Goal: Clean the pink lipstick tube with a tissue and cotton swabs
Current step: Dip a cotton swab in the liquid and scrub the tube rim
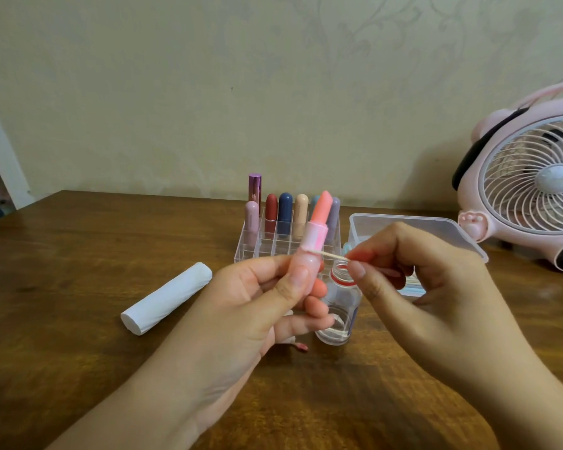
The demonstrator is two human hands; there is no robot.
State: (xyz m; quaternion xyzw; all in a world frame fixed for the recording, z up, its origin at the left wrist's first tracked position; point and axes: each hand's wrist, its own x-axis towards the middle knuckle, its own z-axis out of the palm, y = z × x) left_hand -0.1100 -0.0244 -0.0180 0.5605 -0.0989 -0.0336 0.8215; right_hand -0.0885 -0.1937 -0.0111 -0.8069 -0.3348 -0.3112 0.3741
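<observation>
My left hand (260, 306) holds the pink lipstick tube (314, 241) upright above the table, cap off, with the coral stick raised out of its top. My right hand (413, 287) pinches a cotton swab (332, 254) by its stick. The swab's tip touches the tube's collar from the right. A white tissue roll (168, 298) lies on the table to the left of my hands. A small pink-tipped thing (301, 346) lies on the table under my left hand, mostly hidden.
A small clear bottle (340, 306) without a cap stands just behind my hands. A clear organizer (257, 246) holds several capped lipsticks at the back. A clear plastic box (403, 222) sits behind my right hand. A pink desk fan (530, 186) stands at far right.
</observation>
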